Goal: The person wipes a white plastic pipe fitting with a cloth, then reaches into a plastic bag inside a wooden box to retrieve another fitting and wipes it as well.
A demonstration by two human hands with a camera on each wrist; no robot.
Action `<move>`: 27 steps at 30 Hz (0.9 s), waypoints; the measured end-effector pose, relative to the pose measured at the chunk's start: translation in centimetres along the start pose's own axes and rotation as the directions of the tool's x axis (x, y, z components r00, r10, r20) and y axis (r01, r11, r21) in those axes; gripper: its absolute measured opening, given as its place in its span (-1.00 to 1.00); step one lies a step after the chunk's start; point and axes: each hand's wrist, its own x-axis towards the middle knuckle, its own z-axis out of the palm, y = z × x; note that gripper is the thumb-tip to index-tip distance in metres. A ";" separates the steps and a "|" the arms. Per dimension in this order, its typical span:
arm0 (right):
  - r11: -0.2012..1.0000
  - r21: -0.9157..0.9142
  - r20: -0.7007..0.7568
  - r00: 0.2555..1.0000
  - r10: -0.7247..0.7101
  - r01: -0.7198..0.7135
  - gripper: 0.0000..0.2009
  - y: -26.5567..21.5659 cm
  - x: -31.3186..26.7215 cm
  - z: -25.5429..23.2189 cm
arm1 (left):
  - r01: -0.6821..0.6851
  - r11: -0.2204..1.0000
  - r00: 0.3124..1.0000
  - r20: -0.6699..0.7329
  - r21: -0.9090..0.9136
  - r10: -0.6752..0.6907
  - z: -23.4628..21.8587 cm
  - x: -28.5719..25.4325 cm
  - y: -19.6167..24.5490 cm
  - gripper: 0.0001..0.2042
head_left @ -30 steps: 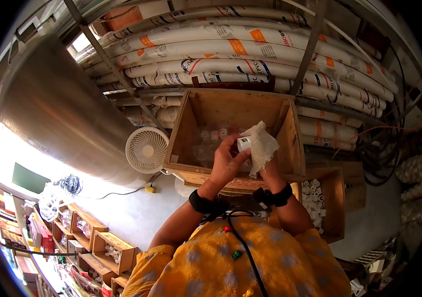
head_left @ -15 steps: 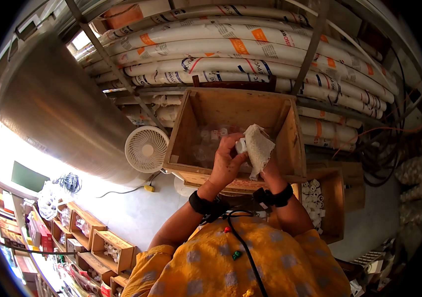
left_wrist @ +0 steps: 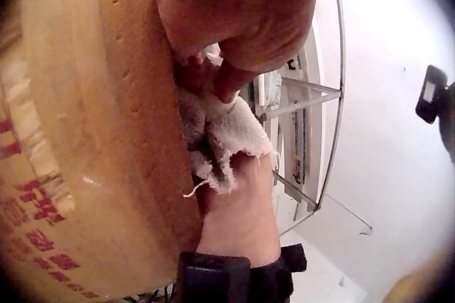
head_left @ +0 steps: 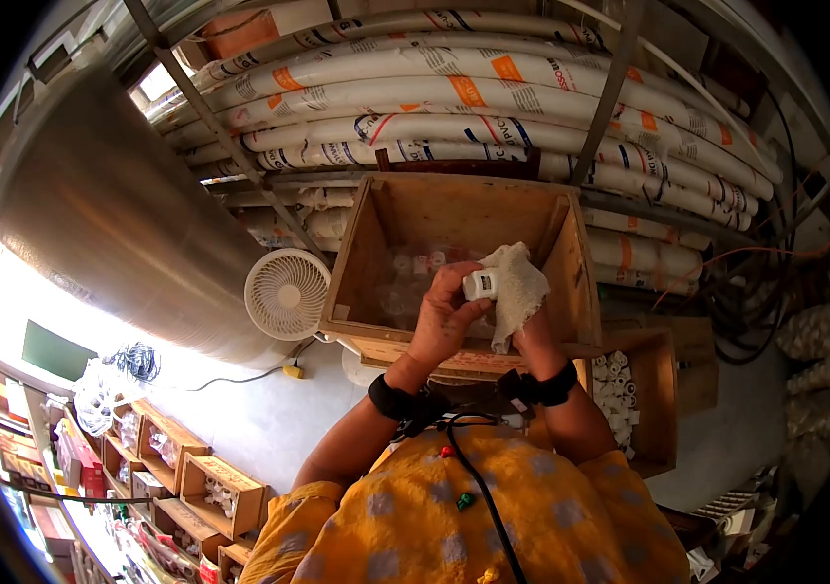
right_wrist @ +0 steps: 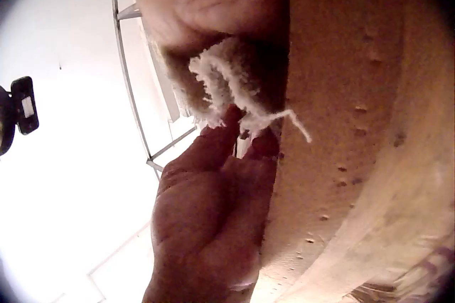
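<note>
Between the thumb and fingers of my left hand is a small white plastic pipe fitting with a dark printed mark on its side. My right hand holds a pale, frayed terry cloth against the fitting's right end; the cloth drapes over its fingers and hides most of them. Both hands are above the near part of a wooden crate. In the left wrist view the cloth hangs below the left fingers. Loose threads dangle from the cloth in the right wrist view.
Clear-wrapped pieces lie in the crate's left part. A white fan stands left of it, and a box of white fittings sits to the right. Long white pipes are stacked behind on a metal rack.
The fitting has turned in the left fingers, so its printed mark now faces up. The cloth has shifted and spread slightly beside it. Both forearms stay nearly in place.
</note>
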 end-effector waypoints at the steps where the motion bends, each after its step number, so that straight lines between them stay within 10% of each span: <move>1: 1.000 0.008 0.000 1.000 0.027 -0.027 -0.74 -0.6 0.0 0.3 | 0.026 0.999 1.000 -0.009 -0.035 -0.026 0.1 0.0 0.3 -0.58; 8: 0.998 -0.065 0.032 0.999 -0.012 0.014 -0.71 -1.2 -0.9 0.5 | 0.166 0.986 0.984 -0.065 -0.006 -0.166 0.1 0.1 1.5 -0.58; 12: 0.701 -0.602 0.191 0.922 -0.338 0.382 -0.70 0.7 0.6 -0.1 | 0.086 0.996 0.992 -0.096 -0.005 -0.086 0.2 -0.2 0.8 -0.58; 14: 0.870 -0.414 0.091 0.963 -0.253 0.268 -0.68 -2.0 -1.3 2.3 | 0.079 0.997 0.991 -0.106 -0.003 -0.078 0.2 -0.4 0.6 -0.58; 17: 0.738 -0.610 0.069 0.947 -0.312 0.288 -0.69 1.0 0.2 0.5 | 0.108 0.993 0.989 -0.095 -0.040 -0.112 0.1 -0.5 0.7 -0.59; 27: 0.982 0.106 -0.030 0.987 0.159 -0.155 -0.74 -0.6 0.2 0.2 | 0.082 0.992 0.996 -0.033 -0.091 -0.085 0.1 -0.4 0.8 -0.58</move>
